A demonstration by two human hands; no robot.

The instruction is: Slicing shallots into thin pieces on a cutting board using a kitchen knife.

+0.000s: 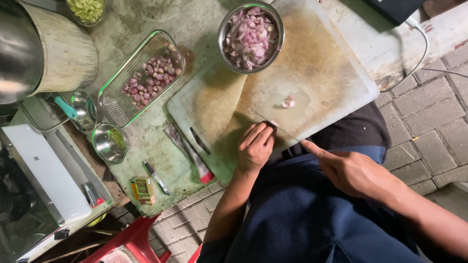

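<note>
Left hand (255, 145): fingers curled down and clenched over something small at the near edge of the cutting board; the item under the fingertips is hidden, so it cannot be identified.
Right hand (352, 171): closed around the handle of the knife, index finger stretched along the back of the blade.
Knife (274, 124): thin blade, edge-on to the camera, running from the right hand leftward and away, over the board, passing just beside the left-hand knuckles.
Cutting board (317, 73): large, pale, stained plastic, lying across the green table with its near edge above the person's lap.
Cut shallot pieces (288, 102): small pink heap on the board, beyond the blade, apart from both hands.
Steel bowl (250, 37): round, at the far edge of the board, filled with sliced shallot.
Wire basket (142, 77): rectangular, left of the board, holding whole peeled shallots.
Small steel cup (109, 143): near left on the table, below the basket.
Marker pen (157, 178): lying on the table at its near edge, left of the board.
</note>
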